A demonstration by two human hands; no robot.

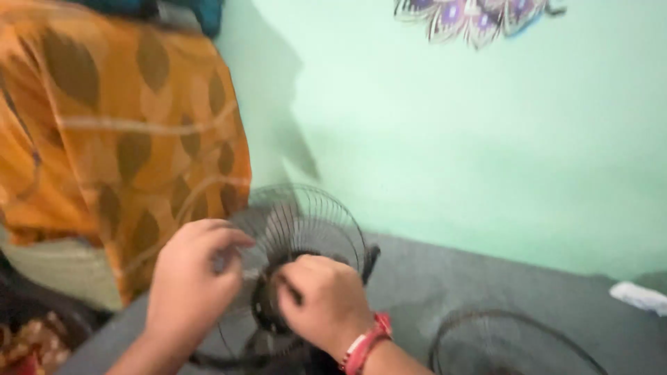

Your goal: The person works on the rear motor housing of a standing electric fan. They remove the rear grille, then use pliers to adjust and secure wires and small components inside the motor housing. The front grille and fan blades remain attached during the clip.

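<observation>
Head view, blurred with motion. Both hands at the lower middle of the frame, on a small fan whose rear wire guard (306, 222) stands upright on a grey floor (431, 278), near the foot of a pale green wall (486, 139).

Left hand (187, 285): fingers curled over the left rim of the guard, thumb towards the wires, pinching the edge as far as the blur allows me to say. Right hand (323, 302): closed round the dark hub (267, 305) at the centre of the guard, fingers bent tight; red and white bangles (365, 347) at the wrist. Whether it grips a nut, a blade boss or the motor shaft, cannot tell.

Handling, as a judgement: the guard looks light, thin-wired and springy. It would bend if squeezed mid-span, so the outer ring and the centre hub are the sound places to hold. Wires likely smooth, with gaps that could catch fingertips. The body behind is probably heavier than the guard and would tip if only the rim is held.

Second wire guard (514, 344) lies flat on the floor at the bottom right, well apart from the hands.

No packages or labels seen. On the wall at the top edge, a purple and white feather-pattern decoration (479, 17), partly cut off. Orange cloth with brown leaf print (118, 132) hangs at the left edge. A white scrap (639, 295) lies at the right edge of the floor.
</observation>
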